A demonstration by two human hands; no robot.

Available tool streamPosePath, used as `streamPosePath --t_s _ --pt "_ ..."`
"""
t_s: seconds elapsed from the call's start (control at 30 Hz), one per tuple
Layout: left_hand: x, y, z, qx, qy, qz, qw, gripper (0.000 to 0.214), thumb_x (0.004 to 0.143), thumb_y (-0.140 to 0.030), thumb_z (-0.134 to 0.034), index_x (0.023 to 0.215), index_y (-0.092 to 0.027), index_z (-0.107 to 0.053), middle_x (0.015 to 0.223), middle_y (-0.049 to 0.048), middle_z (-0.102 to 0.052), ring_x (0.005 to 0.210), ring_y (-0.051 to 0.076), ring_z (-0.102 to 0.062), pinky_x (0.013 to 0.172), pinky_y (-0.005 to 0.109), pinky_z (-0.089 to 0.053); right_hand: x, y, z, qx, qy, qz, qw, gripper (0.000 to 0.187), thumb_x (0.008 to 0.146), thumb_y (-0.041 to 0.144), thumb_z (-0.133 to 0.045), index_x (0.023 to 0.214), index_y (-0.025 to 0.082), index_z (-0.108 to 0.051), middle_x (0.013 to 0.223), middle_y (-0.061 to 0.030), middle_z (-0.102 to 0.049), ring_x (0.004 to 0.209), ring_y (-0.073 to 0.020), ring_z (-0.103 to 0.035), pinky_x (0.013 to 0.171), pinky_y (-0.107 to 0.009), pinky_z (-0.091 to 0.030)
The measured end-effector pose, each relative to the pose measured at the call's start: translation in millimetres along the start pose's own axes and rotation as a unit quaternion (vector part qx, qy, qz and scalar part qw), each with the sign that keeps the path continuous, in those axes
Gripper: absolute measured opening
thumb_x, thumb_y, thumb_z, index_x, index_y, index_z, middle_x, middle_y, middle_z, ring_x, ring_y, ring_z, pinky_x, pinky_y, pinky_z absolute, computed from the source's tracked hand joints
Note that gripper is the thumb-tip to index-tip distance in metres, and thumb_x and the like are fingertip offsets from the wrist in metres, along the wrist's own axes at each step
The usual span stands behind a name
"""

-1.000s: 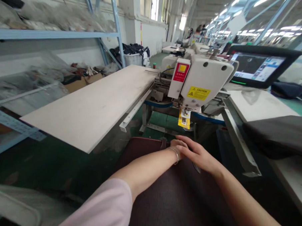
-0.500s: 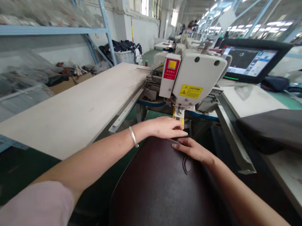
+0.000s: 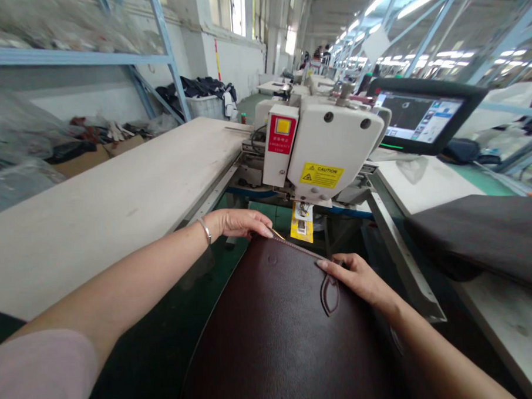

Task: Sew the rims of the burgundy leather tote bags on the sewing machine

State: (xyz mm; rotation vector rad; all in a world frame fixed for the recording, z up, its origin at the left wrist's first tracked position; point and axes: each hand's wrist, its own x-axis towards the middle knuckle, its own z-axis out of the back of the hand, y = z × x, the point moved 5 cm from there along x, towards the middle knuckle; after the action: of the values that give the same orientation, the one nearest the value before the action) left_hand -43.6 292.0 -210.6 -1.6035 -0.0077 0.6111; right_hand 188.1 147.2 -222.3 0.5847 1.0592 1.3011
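Observation:
A dark maroon leather piece (image 3: 280,328) with a stitched loop mark lies in front of me, its far edge just below the white sewing machine head (image 3: 329,147). My left hand (image 3: 238,222) pinches the left end of that far edge, a bracelet on its wrist. My right hand (image 3: 355,278) grips the right end of the edge, fingers curled over it. A yellow tag (image 3: 301,228) hangs under the machine's needle area, a little beyond the leather.
A long pale work table (image 3: 103,212) runs along the left. A touch screen (image 3: 415,119) stands right of the machine. Dark folded material (image 3: 483,237) lies on the right-hand table. Metal shelving (image 3: 66,55) holds bagged goods at the far left.
Both hands have spread apart along the leather's far edge, the left sliding leftwards. The leather has risen closer to the machine head.

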Motion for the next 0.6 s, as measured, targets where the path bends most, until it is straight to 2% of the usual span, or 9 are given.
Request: streamPosePath --t_s 0.07,0.17,0.27,0.37,0.47,0.53,0.6 --pt "1 10 0.1 -0.067 0.002 0.012 0.998 0.034 0.059 -0.04 -0.086 0.075 -0.017 -0.066 0.073 -0.0013 -0.065 0.067 0.013 -0.056 0.065 0.025 -0.043 3 -5 11 0.058 -0.021 -0.025 0.998 0.06 0.073 0.073 -0.071 0.056 0.019 -0.051 0.052 0.0037 -0.043 0.048 -0.0093 -0.036 0.046 -0.026 -0.024" --pt "15 11 3.6 -0.085 -0.026 -0.003 0.996 0.039 0.055 -0.035 -0.089 0.077 -0.016 -0.063 0.075 -0.0023 -0.064 0.068 0.011 -0.057 0.065 0.023 -0.042 19 -13 37 0.102 -0.045 -0.06 0.992 0.058 0.065 0.07 -0.079 0.057 0.019 -0.053 0.049 0.0043 -0.045 0.044 -0.0085 -0.035 0.045 -0.025 -0.022" --pt "37 12 9.8 -0.076 -0.048 0.014 0.996 0.042 0.054 -0.037 -0.09 0.078 -0.016 -0.062 0.074 -0.003 -0.062 0.067 0.011 -0.057 0.062 0.024 -0.041 43 -25 61 0.099 -0.053 -0.073 0.991 0.058 0.062 0.068 -0.082 0.054 0.019 -0.053 0.046 0.0045 -0.045 0.042 -0.0077 -0.034 0.045 -0.025 -0.021" --pt "57 16 19.9 -0.094 -0.071 0.018 0.993 0.047 0.052 -0.036 -0.091 0.084 -0.017 -0.063 0.078 -0.0028 -0.063 0.071 0.014 -0.058 0.06 0.026 -0.041 65 -34 74 0.085 -0.056 -0.075 0.992 0.059 0.059 0.067 -0.084 0.051 0.019 -0.05 0.044 0.0048 -0.043 0.042 -0.0072 -0.033 0.044 -0.024 -0.021" --pt "69 14 30.5 -0.108 -0.093 -0.026 0.99 0.05 0.056 -0.035 -0.09 0.095 -0.017 -0.066 0.092 0.0008 -0.067 0.082 0.015 -0.06 0.064 0.027 -0.043 83 -38 83 0.087 -0.065 -0.073 0.991 0.058 0.058 0.065 -0.086 0.05 0.02 -0.05 0.043 0.0049 -0.044 0.041 -0.007 -0.033 0.042 -0.023 -0.022" --pt "73 11 36.5 -0.11 -0.105 -0.051 0.987 0.049 0.061 -0.035 -0.088 0.102 -0.017 -0.068 0.106 0.0047 -0.068 0.093 0.018 -0.061 0.069 0.027 -0.044 92 -40 89 0.105 -0.07 -0.08 0.989 0.055 0.059 0.065 -0.085 0.051 0.02 -0.055 0.044 0.0033 -0.049 0.041 -0.0081 -0.036 0.042 -0.024 -0.025" --pt "76 8 40.5 -0.104 -0.106 -0.05 0.988 0.052 0.064 -0.034 -0.086 0.109 -0.018 -0.068 0.119 0.0078 -0.067 0.105 0.022 -0.06 0.074 0.028 -0.045 100 -42 94 0.131 -0.072 -0.091 0.985 0.052 0.059 0.066 -0.085 0.056 0.019 -0.062 0.047 0.0001 -0.056 0.041 -0.0108 -0.043 0.042 -0.026 -0.032"
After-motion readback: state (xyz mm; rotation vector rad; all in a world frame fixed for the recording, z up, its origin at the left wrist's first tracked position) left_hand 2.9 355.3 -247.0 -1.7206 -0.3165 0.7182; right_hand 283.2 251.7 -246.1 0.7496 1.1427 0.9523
